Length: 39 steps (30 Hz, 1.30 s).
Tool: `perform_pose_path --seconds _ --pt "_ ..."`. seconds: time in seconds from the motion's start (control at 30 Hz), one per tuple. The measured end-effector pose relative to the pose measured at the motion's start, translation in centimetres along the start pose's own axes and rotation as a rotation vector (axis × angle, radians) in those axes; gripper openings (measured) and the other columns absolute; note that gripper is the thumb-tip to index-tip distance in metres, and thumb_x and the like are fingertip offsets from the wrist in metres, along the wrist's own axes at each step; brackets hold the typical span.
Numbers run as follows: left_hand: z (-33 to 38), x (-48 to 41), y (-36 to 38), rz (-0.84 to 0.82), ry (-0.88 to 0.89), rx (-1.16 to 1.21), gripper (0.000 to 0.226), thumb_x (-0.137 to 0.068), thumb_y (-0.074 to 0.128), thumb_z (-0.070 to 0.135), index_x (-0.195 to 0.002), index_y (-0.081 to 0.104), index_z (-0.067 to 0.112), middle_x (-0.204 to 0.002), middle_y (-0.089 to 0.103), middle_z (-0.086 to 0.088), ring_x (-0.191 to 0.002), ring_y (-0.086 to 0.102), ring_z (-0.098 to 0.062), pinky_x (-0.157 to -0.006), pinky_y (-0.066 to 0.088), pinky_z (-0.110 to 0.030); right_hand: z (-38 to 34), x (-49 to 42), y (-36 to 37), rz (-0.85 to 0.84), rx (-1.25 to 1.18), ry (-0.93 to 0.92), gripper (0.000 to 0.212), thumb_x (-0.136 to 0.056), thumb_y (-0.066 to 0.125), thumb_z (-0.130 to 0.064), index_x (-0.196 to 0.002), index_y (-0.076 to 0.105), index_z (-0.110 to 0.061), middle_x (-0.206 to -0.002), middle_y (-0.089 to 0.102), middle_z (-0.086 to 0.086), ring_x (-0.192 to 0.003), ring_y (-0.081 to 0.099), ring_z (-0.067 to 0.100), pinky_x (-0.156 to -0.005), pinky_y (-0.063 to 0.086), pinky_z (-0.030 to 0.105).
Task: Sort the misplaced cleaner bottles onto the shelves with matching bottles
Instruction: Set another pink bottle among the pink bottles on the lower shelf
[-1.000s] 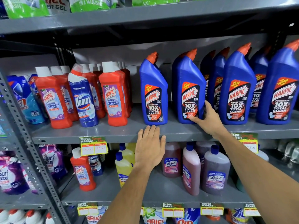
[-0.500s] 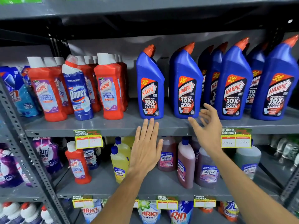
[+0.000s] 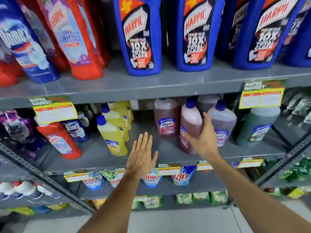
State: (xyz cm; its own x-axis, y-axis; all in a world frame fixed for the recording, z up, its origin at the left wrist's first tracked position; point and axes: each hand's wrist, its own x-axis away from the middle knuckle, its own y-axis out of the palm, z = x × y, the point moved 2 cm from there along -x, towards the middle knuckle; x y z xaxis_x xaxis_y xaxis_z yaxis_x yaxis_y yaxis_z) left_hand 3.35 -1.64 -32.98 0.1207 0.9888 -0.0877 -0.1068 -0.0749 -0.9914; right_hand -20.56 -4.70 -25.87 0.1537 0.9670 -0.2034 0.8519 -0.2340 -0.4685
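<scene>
Both hands have dropped from the upper Harpic row to the lower shelf [image 3: 104, 158]. Nearest, the left hand [image 3: 143, 155] hovers flat, open and empty. Beyond, the right hand [image 3: 204, 140] spreads against the dark-red Lizol bottle [image 3: 189, 130] without closing. Far left stands a misplaced red Harpic bottle [image 3: 60, 140], likely next.

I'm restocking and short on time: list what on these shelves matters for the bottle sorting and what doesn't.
Matters: Domex bottle among red Harpic bottles; red Harpic bottle on the lower shelf; right hand at the reddish Lizol bottle.

Doesn't: detergent pouches, price tags, left hand.
</scene>
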Motion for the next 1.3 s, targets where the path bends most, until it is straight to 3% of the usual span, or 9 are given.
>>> perform_pose_path --seconds 0.1,0.17,0.33,0.47,0.6,0.77,1.03,1.2,1.3 --pt "-1.7 -0.1 3.3 -0.135 -0.032 0.036 0.068 -0.101 0.025 0.048 -0.156 0.007 0.01 -0.166 0.001 -0.01 -0.152 -0.001 -0.026 -0.122 0.003 -0.042 2.3 -0.7 2.2 0.037 0.012 0.123 0.101 -0.07 0.09 -0.022 -0.152 0.031 -0.011 -0.143 0.057 0.013 -0.13 0.054 0.032 -0.098 0.039 0.028" --pt "-2.8 0.0 5.1 -0.185 -0.052 0.059 0.068 -0.102 0.024 0.047 -0.156 0.007 0.01 -0.166 0.001 -0.011 -0.152 0.0 -0.027 -0.121 0.003 -0.042 3.5 -1.1 3.2 0.087 0.023 0.189 0.087 -0.071 0.088 -0.025 -0.142 0.039 -0.013 -0.131 0.064 0.015 -0.12 0.059 0.037 -0.09 0.043 0.032" --pt "-4.5 0.5 7.8 -0.21 -0.104 0.087 0.071 -0.101 0.026 0.049 -0.156 0.004 0.01 -0.166 -0.002 -0.012 -0.152 -0.002 -0.028 -0.121 0.001 -0.044 5.3 -1.9 4.4 0.122 0.1 0.273 0.078 -0.065 0.09 -0.038 -0.123 0.046 -0.011 -0.12 0.067 0.019 -0.112 0.061 0.042 -0.091 0.049 0.046" --pt "-4.8 0.9 8.5 -0.179 -0.088 0.087 0.071 -0.101 0.026 0.05 -0.156 0.004 0.01 -0.165 -0.002 -0.013 -0.152 -0.001 -0.03 -0.121 0.0 -0.045 5.9 -2.3 4.2 0.007 0.152 0.217 0.084 -0.063 0.092 -0.043 -0.127 0.047 -0.013 -0.122 0.069 0.017 -0.111 0.064 0.04 -0.093 0.052 0.051" --pt "-4.8 0.9 8.4 -0.162 -0.086 0.118 0.071 -0.101 0.027 0.049 -0.156 0.006 0.01 -0.166 0.0 -0.012 -0.152 -0.001 -0.03 -0.121 -0.001 -0.045 5.8 -3.6 4.4 -0.23 -0.017 0.19 0.085 -0.066 0.095 -0.023 -0.137 0.049 -0.016 -0.128 0.069 0.004 -0.117 0.065 0.028 -0.101 0.053 0.048" --pt "-4.9 0.7 8.3 -0.199 -0.078 0.156 0.07 -0.101 0.025 0.049 -0.156 0.002 0.01 -0.166 -0.004 -0.011 -0.152 -0.008 -0.029 -0.121 -0.003 -0.046 5.1 -4.2 5.8 -0.488 -0.202 0.207 0.076 -0.071 0.089 -0.003 -0.137 0.053 -0.015 -0.122 0.073 0.006 -0.111 0.072 0.024 -0.097 0.057 0.052" --pt "-5.0 0.8 8.3 -0.193 -0.078 0.177 0.071 -0.101 0.024 0.05 -0.156 0.001 0.012 -0.166 -0.006 -0.009 -0.152 -0.009 -0.027 -0.121 -0.005 -0.045 6.4 -2.9 6.9 -0.373 -0.173 0.188 0.089 -0.058 0.098 -0.014 -0.134 0.053 -0.022 -0.113 0.072 -0.009 -0.103 0.071 0.009 -0.076 0.061 0.022" --pt "-5.0 0.8 8.5 -0.19 -0.086 0.19 0.071 -0.101 0.025 0.051 -0.156 0.002 0.012 -0.166 -0.004 -0.009 -0.152 -0.009 -0.027 -0.12 -0.006 -0.044 6.8 -4.1 7.1 -0.431 -0.149 0.199 0.073 -0.065 0.093 -0.009 -0.129 0.058 -0.015 -0.119 0.074 0.004 -0.11 0.071 0.025 -0.094 0.059 0.049" --pt "-5.0 0.7 8.5 -0.193 -0.09 0.192 0.072 -0.101 0.025 0.051 -0.156 0.002 0.012 -0.166 -0.004 -0.009 -0.152 -0.009 -0.027 -0.12 -0.006 -0.044 6.3 -4.9 6.9 -0.503 -0.142 0.205 0.074 -0.062 0.094 -0.009 -0.125 0.058 -0.022 -0.114 0.076 -0.002 -0.104 0.074 0.018 -0.091 0.061 0.044"
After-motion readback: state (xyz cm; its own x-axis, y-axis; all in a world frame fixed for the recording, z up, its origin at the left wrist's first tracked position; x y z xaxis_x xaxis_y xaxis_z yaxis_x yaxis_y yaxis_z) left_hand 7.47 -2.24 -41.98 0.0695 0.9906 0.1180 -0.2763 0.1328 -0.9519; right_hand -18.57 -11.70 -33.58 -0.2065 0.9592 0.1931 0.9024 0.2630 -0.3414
